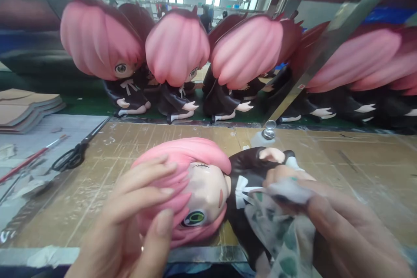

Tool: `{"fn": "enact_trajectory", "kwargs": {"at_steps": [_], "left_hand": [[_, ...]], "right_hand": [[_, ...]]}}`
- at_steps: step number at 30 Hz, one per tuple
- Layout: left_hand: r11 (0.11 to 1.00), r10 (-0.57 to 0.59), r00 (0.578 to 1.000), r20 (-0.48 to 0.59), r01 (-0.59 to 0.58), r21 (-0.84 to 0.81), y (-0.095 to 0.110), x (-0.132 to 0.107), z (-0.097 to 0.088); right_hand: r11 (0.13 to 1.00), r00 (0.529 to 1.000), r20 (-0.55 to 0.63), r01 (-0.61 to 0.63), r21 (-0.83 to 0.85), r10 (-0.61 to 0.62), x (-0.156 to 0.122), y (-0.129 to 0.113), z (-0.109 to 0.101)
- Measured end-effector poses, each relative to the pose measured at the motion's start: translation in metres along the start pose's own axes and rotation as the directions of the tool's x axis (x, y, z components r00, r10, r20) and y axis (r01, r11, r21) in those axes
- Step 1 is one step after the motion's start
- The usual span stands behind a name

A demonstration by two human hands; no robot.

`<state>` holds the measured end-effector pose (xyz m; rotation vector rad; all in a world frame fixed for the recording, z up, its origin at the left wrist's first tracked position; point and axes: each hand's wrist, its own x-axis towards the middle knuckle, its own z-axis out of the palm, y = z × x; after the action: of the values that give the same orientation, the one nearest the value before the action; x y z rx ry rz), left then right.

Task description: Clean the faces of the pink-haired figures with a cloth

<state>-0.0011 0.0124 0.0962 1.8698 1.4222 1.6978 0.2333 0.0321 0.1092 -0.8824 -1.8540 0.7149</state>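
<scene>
A pink-haired doll figure in a black dress (208, 191) lies on its side on the worn work board (97, 191), face toward me. My left hand (137, 221) wraps over the doll's pink hair, fingers curved round the head. My right hand (339, 226) pinches a stained grey-green cloth (286, 221) and presses it against the doll's chest by the white collar bow.
Several finished pink-haired dolls (176, 52) stand in a row behind the board on a green surface. Black scissors (73, 154) and a red-handled brush (32, 158) lie at the left. Stacked cardboard (22, 108) sits far left. A metal post (325, 47) slants at right, with a small silver knob (269, 129) near its foot.
</scene>
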Motion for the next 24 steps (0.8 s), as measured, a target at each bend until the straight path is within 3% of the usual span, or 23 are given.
{"fn": "enact_trajectory", "kwargs": {"at_steps": [1, 3, 4, 6, 12, 14, 17, 21, 22, 24], "left_hand": [[1.000, 0.012, 0.997, 0.075, -0.011, -0.018, 0.010, 0.003, 0.003], [0.995, 0.005, 0.957, 0.290, 0.024, -0.098, 0.029, 0.011, 0.010], [0.985, 0.010, 0.918, 0.397, 0.061, -0.164, 0.037, 0.015, 0.014], [0.942, 0.023, 0.845, 0.534, 0.160, -0.294, 0.050, 0.023, 0.022], [0.767, -0.129, 0.827, 0.547, 0.433, -0.473, 0.071, 0.030, 0.031], [0.695, -0.154, 0.785, 0.600, 0.518, -0.499, 0.073, 0.030, 0.032], [0.582, -0.240, 0.704, 0.668, 0.655, -0.482, 0.073, 0.028, 0.034], [0.609, -0.287, 0.712, 0.640, 0.652, -0.452, 0.073, 0.024, 0.035], [0.625, -0.293, 0.702, 0.650, 0.654, -0.425, 0.073, 0.023, 0.034], [0.648, -0.298, 0.639, 0.709, 0.681, -0.341, 0.073, 0.022, 0.034]], "right_hand": [[0.969, 0.992, 0.062, -0.119, 0.216, 0.108, 0.003, -0.005, -0.003], [0.802, 0.953, 0.191, -0.301, 0.516, 0.235, 0.008, -0.017, -0.008], [0.750, 0.944, 0.215, -0.330, 0.572, 0.251, 0.008, -0.023, -0.009], [0.753, 0.953, 0.188, -0.303, 0.584, 0.237, 0.008, -0.032, -0.012], [0.916, 0.988, 0.036, -0.153, 0.371, 0.150, -0.002, -0.040, -0.024], [0.908, 0.984, 0.018, -0.170, 0.384, 0.176, -0.006, -0.040, -0.027], [0.811, 0.955, 0.061, -0.278, 0.514, 0.289, -0.012, -0.039, -0.028], [0.708, 0.929, 0.109, -0.343, 0.618, 0.355, -0.018, -0.039, -0.026], [0.704, 0.931, 0.108, -0.337, 0.626, 0.350, -0.018, -0.039, -0.025], [0.725, 0.941, 0.099, -0.313, 0.613, 0.322, -0.017, -0.040, -0.024]]}}
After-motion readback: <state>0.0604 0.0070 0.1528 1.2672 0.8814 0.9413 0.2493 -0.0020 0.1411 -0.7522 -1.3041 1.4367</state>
